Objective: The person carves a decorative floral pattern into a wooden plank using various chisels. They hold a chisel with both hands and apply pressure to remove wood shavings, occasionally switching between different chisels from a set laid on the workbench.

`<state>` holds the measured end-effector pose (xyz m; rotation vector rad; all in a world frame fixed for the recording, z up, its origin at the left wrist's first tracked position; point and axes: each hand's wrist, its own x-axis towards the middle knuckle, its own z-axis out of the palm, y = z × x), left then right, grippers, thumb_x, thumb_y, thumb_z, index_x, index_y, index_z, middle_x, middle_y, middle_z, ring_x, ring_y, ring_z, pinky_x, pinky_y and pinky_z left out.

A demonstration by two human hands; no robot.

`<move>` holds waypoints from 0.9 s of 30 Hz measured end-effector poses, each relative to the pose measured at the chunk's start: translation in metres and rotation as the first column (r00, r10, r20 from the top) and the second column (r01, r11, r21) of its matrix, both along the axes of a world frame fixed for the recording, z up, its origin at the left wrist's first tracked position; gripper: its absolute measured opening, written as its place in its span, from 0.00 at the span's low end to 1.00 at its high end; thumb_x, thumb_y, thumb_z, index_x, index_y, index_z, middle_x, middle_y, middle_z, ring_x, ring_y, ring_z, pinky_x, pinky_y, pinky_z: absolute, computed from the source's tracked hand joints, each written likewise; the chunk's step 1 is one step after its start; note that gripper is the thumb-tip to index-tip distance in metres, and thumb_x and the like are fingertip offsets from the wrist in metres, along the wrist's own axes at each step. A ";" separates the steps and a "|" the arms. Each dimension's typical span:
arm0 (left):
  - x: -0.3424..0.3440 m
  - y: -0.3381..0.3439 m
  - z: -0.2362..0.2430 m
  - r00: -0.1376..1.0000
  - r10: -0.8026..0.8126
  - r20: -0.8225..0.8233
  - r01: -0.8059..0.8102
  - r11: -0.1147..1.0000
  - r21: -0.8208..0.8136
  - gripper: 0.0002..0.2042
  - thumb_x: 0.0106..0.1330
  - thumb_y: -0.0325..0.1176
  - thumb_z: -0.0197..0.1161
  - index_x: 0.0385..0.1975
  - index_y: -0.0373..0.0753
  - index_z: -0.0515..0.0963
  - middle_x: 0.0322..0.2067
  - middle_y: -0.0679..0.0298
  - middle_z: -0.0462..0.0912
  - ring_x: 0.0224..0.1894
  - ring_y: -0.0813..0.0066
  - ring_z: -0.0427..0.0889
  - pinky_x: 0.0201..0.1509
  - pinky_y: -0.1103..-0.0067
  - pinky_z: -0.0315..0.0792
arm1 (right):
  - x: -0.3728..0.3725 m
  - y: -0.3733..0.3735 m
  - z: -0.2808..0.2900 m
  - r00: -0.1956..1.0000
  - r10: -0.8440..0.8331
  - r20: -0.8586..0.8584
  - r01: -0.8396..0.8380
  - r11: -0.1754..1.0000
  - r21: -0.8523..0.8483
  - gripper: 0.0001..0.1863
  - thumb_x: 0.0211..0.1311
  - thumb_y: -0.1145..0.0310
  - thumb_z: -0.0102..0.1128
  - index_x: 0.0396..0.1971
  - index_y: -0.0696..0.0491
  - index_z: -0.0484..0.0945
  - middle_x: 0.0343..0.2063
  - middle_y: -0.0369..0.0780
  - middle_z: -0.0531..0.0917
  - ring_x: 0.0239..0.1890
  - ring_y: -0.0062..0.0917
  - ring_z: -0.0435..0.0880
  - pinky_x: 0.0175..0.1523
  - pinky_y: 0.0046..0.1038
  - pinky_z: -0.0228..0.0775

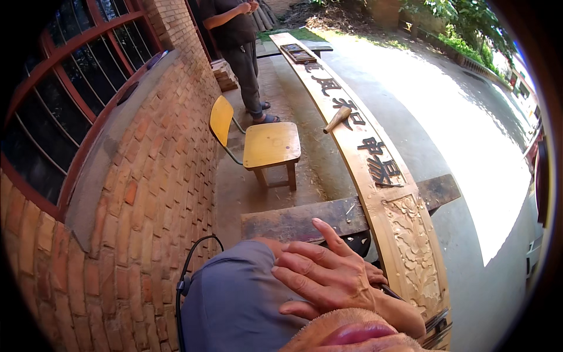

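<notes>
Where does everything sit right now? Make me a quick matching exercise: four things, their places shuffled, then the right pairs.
1. Chair
2. Wooden mallet
3. Dark tray
4. Leafy carving

A. Far end of the board
B. Near part of the board, closest to the wearer
C. On the ground, between brick wall and board
D. Lying across the board's lettered part

Pairs: 1-C, 2-D, 3-A, 4-B

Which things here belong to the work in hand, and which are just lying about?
Likely part of the work: long carved board, wooden mallet, tool tray, dark bench under the board.

Apparently just about: yellow chair, brush heap.
</notes>
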<state>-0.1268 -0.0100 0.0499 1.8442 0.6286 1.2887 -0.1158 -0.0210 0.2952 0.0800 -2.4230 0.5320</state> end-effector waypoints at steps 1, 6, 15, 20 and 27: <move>-0.009 -0.001 0.003 0.998 0.031 0.060 -0.029 0.999 -0.028 0.11 0.71 0.37 0.70 0.47 0.39 0.81 0.34 0.55 0.82 0.38 0.50 0.85 0.41 0.61 0.79 | 0.012 0.001 -0.006 0.996 -0.085 0.033 0.083 0.996 0.044 0.28 0.64 0.45 0.74 0.48 0.56 0.88 0.49 0.42 0.89 0.59 0.37 0.87 0.80 0.61 0.57; -0.023 0.009 -0.030 0.987 0.135 -0.082 -0.141 0.987 -0.071 0.11 0.73 0.35 0.68 0.48 0.38 0.81 0.37 0.54 0.83 0.40 0.49 0.86 0.44 0.61 0.80 | 0.085 0.029 -0.074 0.796 -0.601 -0.072 0.601 0.799 -0.023 0.20 0.76 0.56 0.64 0.50 0.59 0.88 0.46 0.47 0.91 0.54 0.46 0.90 0.75 0.62 0.65; -0.021 0.030 -0.049 0.914 0.295 -0.279 -0.303 0.953 0.017 0.11 0.72 0.34 0.70 0.50 0.39 0.83 0.36 0.56 0.84 0.39 0.51 0.87 0.42 0.63 0.79 | 0.179 0.011 -0.248 -0.051 -0.997 -0.062 0.436 0.034 -0.900 0.23 0.90 0.61 0.42 0.63 0.64 0.79 0.61 0.50 0.85 0.61 0.39 0.86 0.69 0.39 0.76; -0.006 0.019 -0.056 0.904 0.279 -0.324 -0.284 0.958 0.031 0.11 0.71 0.35 0.71 0.48 0.39 0.84 0.34 0.58 0.84 0.38 0.54 0.87 0.40 0.63 0.79 | 0.170 -0.016 -0.269 -0.086 -0.980 0.182 0.019 -0.184 -0.983 0.28 0.89 0.52 0.43 0.69 0.59 0.74 0.63 0.47 0.85 0.65 0.36 0.83 0.68 0.35 0.73; 0.001 0.010 -0.055 0.920 0.233 -0.315 -0.225 0.972 0.061 0.11 0.70 0.34 0.71 0.48 0.38 0.83 0.34 0.58 0.83 0.37 0.54 0.87 0.39 0.63 0.79 | 0.170 -0.027 -0.290 0.148 -0.981 0.124 -0.309 -0.165 -0.937 0.34 0.87 0.39 0.40 0.63 0.57 0.78 0.58 0.45 0.85 0.63 0.33 0.84 0.67 0.35 0.75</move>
